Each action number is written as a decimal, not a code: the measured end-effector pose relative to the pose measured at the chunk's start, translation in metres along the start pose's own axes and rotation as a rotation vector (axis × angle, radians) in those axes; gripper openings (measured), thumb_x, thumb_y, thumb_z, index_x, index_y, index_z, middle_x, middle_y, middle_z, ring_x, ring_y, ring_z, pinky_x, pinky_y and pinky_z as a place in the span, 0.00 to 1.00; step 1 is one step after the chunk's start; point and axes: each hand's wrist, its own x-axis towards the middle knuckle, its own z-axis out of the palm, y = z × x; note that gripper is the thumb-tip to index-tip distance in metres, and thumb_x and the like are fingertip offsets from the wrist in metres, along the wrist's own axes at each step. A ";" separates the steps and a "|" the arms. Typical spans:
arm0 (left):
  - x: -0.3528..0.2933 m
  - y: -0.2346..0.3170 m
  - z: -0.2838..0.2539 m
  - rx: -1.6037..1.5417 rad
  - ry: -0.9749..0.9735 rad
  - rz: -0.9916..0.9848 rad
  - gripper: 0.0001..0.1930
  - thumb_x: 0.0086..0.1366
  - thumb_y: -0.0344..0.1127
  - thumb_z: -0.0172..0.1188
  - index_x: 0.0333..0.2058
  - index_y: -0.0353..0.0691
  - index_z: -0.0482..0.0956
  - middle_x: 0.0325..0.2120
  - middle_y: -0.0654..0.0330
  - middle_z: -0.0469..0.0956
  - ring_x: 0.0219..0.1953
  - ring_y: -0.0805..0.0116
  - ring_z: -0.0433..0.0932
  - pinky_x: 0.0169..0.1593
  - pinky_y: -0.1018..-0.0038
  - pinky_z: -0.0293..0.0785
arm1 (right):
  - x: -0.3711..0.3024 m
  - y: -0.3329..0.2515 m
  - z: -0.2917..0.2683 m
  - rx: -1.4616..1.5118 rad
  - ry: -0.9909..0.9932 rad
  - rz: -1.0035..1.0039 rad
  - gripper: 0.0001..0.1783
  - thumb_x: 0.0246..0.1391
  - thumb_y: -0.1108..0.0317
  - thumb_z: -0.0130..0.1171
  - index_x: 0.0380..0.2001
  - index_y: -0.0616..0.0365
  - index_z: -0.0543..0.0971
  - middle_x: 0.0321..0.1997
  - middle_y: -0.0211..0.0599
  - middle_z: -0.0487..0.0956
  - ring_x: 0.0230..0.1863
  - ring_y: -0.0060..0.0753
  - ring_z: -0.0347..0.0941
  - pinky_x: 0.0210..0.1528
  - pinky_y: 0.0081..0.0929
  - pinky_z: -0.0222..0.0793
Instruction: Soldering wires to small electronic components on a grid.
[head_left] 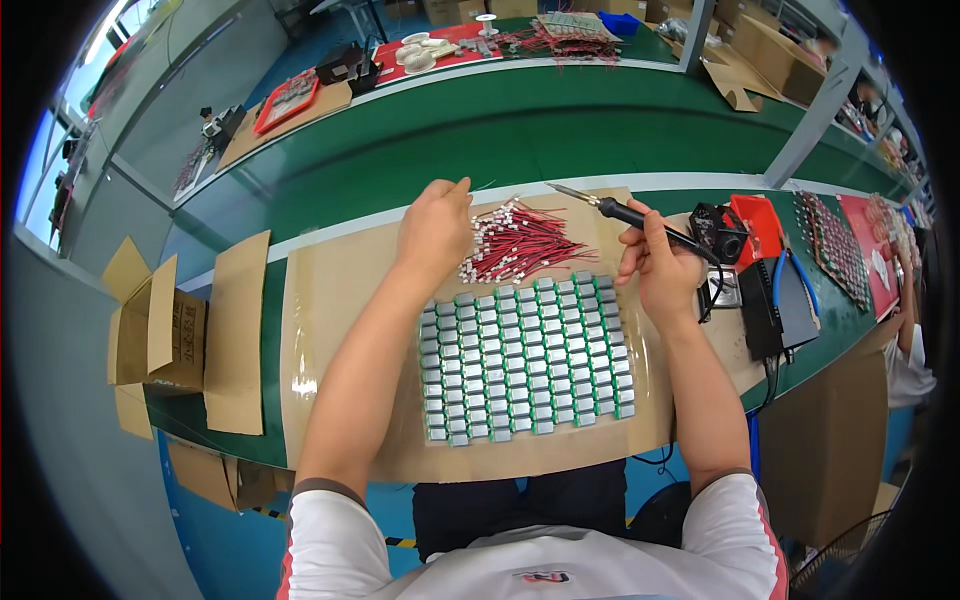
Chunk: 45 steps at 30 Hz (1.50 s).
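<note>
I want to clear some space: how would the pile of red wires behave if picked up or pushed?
The red wires look thin and loosely crossed, so a handful would probably sag and tangle. The small white connectors at their ends may snag on one another. No tie shows around the pile, so a push would likely spread it.

I hold a soldering iron (645, 217), black-handled with a slim metal tip, in my right hand (664, 262); it points to ten o'clock. From the fingertips of my left hand (437, 228), a thin strand (484, 187) pokes toward three o'clock. Silver-grey blocks with green edges (530, 360) lie flat in close columns before me. At their twelve o'clock sprawls a loose heap of red wires with white connectors (520, 245).
</note>
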 end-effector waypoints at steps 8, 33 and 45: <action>-0.055 0.018 -0.051 -0.546 -0.035 -0.538 0.13 0.67 0.37 0.64 0.45 0.34 0.85 0.22 0.63 0.76 0.24 0.77 0.72 0.29 0.78 0.68 | -0.017 0.008 0.023 0.071 -0.018 0.209 0.25 0.69 0.55 0.53 0.50 0.73 0.77 0.32 0.44 0.82 0.20 0.28 0.77 0.19 0.27 0.77; -0.088 0.020 -0.025 -0.769 0.020 -0.571 0.03 0.61 0.26 0.66 0.30 0.33 0.82 0.14 0.73 0.64 0.18 0.86 0.59 0.21 0.82 0.55 | -0.023 0.032 0.014 -0.080 -0.269 0.212 0.19 0.64 0.71 0.54 0.54 0.73 0.75 0.42 0.55 0.82 0.32 0.37 0.82 0.29 0.30 0.84; -0.088 0.019 -0.025 -0.732 0.016 -0.536 0.03 0.61 0.26 0.66 0.30 0.33 0.82 0.13 0.72 0.65 0.17 0.85 0.60 0.21 0.81 0.56 | -0.022 0.029 0.018 -0.100 -0.222 0.240 0.21 0.65 0.67 0.54 0.54 0.75 0.75 0.39 0.56 0.82 0.29 0.37 0.81 0.27 0.30 0.83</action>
